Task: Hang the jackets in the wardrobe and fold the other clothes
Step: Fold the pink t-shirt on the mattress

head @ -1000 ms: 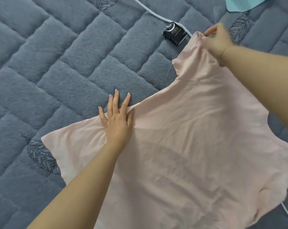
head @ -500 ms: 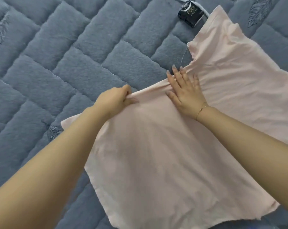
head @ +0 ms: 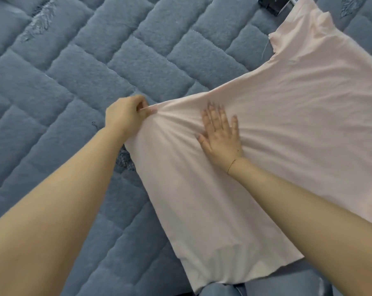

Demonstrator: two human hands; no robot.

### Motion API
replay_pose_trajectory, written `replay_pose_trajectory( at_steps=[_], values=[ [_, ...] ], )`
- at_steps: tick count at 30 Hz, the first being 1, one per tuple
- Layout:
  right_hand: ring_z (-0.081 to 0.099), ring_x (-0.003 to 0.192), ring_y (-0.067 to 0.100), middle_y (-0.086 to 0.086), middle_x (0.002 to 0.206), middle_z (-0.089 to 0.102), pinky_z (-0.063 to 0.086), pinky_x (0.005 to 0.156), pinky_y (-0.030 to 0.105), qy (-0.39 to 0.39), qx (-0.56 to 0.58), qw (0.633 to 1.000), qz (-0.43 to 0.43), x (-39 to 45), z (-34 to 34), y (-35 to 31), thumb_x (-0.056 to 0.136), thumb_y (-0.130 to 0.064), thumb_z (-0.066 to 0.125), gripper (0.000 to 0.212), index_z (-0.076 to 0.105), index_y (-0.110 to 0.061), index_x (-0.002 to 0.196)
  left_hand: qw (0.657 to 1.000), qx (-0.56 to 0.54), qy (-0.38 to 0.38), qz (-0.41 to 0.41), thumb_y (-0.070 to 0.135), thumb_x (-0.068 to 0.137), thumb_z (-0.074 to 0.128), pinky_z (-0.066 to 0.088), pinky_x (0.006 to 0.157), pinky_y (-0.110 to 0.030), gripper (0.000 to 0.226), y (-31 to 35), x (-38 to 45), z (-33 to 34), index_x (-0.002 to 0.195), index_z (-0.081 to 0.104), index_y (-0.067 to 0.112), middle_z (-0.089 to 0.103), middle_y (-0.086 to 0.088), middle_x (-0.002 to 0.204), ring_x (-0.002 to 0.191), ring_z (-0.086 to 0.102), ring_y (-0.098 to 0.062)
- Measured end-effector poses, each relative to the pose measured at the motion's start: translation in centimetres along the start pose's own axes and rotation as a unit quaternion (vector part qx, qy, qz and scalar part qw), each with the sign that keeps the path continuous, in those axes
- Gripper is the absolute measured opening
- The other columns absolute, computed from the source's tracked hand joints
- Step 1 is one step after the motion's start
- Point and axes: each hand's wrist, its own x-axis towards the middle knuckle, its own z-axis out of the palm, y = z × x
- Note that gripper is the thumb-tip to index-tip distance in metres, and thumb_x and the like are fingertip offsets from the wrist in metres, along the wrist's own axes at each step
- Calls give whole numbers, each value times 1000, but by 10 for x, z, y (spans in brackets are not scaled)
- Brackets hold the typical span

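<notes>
left hand now pinching pink garment edge, pulling taut | right hand moved in, spread flat, pinning | still smoothing, fold not begun

Soft, even daylight, fairly bright, no glare. Only faint shadows: under the right hand on the pink garment, and along the garment's near hem. Wide-angle bend at the edges; quilt seams curve. Near forearms big and slightly soft. Fingers a bit smeared, motion blur. Centre reasonably sharp.
</notes>
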Motion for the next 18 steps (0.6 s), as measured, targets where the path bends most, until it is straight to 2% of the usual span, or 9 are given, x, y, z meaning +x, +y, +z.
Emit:
replay_pose_trajectory(
  at_steps=[2,4,7,10,12,15,18],
  values=[
    [-6,151,20,1,164,-9,-2,119,48,-9,14,1000,-2,-13,-4,-4,102,-44,28,64,0,-21,156,999,6,37,-23,35,93,60,36,83,-39,20,2,-17,-2,106,57,20,62,-1,98,97,55,-28],
    [0,151,21,3,164,-4,1,120,44,-11,36,999,-17,-42,-8,-7,103,-37,32,61,7,-19,156,995,49,76,-34,24,93,60,32,96,-43,38,8,-45,-4,129,51,16,52,-10,127,117,47,-32],
    [9,150,21,6,163,7,5,121,35,-11,109,994,-16,-97,-9,-6,102,-28,40,59,17,-15,155,994,26,99,29,20,92,61,26,106,-42,46,30,-105,3,136,49,13,41,-11,144,130,39,-31],
    [13,150,21,6,163,12,12,121,34,6,146,989,28,-151,1,8,101,-24,44,56,24,-13,153,996,-23,31,84,23,96,57,26,109,-42,45,61,-165,34,139,47,14,33,-9,153,136,34,-30],
    [10,150,21,5,163,10,9,122,35,5,142,989,49,-185,15,22,102,-24,42,57,22,-13,154,992,-39,-34,118,25,98,53,21,113,-40,48,82,-202,66,144,41,16,24,-8,159,142,26,-28],
    [-3,150,16,-3,163,-8,-1,121,33,-37,137,988,67,-226,44,49,104,-31,34,60,7,-21,156,981,-18,-126,147,37,103,39,1,119,-38,56,88,-237,120,155,19,25,2,1,165,151,0,-18],
    [-13,149,13,-8,156,-25,-6,120,35,-77,84,992,60,-255,72,77,105,-39,26,62,-13,-29,152,983,62,-127,120,49,103,23,-18,117,-39,61,68,-250,150,153,-10,36,-25,8,159,144,-29,-10]
  ],
)
